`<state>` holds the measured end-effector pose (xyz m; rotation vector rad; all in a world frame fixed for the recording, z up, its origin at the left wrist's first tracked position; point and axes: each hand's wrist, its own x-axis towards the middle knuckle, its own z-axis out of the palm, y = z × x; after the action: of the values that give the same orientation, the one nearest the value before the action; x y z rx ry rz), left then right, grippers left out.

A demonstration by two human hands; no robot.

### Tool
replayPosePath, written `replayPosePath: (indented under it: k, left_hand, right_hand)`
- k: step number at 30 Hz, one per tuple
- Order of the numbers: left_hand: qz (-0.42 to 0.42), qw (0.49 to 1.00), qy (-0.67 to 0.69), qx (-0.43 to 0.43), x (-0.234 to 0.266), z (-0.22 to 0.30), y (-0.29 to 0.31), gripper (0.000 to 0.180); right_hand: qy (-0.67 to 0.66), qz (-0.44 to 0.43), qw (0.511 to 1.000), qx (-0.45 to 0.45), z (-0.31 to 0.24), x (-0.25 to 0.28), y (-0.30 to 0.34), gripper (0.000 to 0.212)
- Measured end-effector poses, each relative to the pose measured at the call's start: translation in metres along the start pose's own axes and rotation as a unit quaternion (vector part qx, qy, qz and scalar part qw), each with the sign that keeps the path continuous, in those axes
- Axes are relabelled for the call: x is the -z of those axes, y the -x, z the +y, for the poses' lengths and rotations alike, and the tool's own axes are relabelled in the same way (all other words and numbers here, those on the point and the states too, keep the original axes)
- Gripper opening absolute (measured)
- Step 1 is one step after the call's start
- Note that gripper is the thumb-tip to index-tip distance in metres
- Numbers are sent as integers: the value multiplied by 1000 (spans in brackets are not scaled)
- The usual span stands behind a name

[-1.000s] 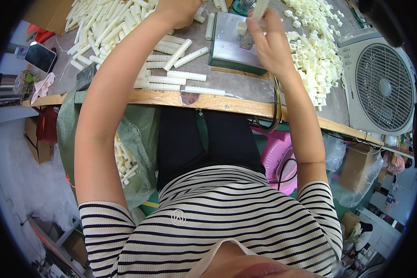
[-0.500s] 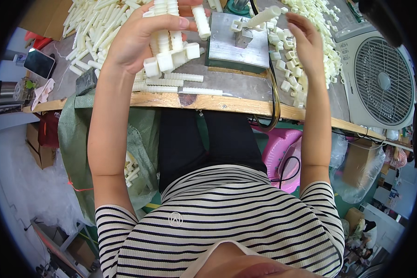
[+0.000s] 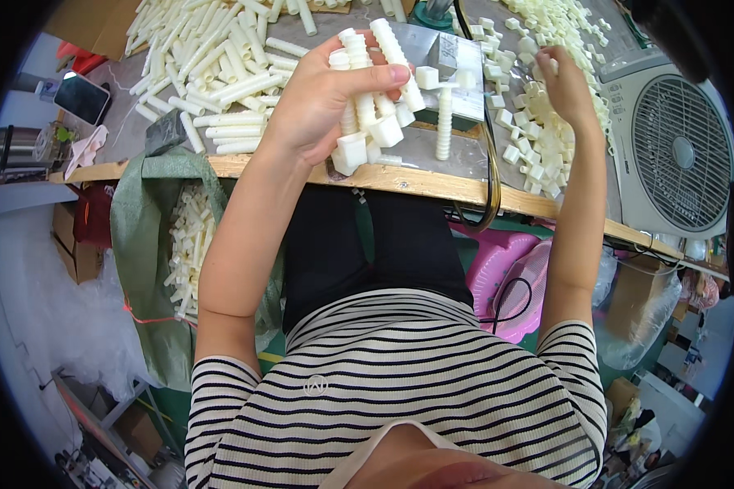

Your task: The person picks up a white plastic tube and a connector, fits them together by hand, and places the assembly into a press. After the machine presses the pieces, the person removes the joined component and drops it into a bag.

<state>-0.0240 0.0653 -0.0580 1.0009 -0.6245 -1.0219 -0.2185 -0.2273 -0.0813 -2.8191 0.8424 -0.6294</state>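
My left hand point(image 3: 322, 102) is closed around a bunch of cream-white ribbed plastic tubes point(image 3: 357, 57), some with square caps point(image 3: 385, 131) at their lower ends. Another ribbed tube point(image 3: 444, 126), topped by a white square piece, is at the front of the flat metal block point(image 3: 463, 99), just right of that hand; whether it rests there or is dropping, I cannot tell. My right hand point(image 3: 568, 90) reaches into a heap of small white square plastic pieces point(image 3: 538, 122). Its fingers are bent together, and what they pinch is too small to make out.
Loose white tubes point(image 3: 220, 69) cover the bench's left side. Below its wooden front edge point(image 3: 432, 184) hangs a green sack point(image 3: 139, 269) with white parts inside. A box fan point(image 3: 677, 151) stands at right, a phone point(image 3: 82, 98) lies at far left, and cables point(image 3: 491, 163) loop over the edge.
My left hand has moved right and down with its tubes. My right hand has gone from beside the metal block to the heap. The capped tube has tipped from the block's top toward its front.
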Motion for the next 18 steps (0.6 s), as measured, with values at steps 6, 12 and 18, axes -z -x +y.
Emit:
replayPosePath:
  k: [6, 12, 18]
  left_hand:
    - [18, 999, 9, -26, -1, -2, 4, 36]
    - [104, 977, -69, -171, -25, -12, 13, 21]
    - [4, 987, -96, -127, -18, 3, 25, 31]
  right_hand:
    - [-379, -54, 924, -7, -116, 30, 52, 22]
    - [-248, 64, 959, 117, -177, 18, 73, 31]
    - [-497, -27, 860, 112, -175, 6, 86, 40]
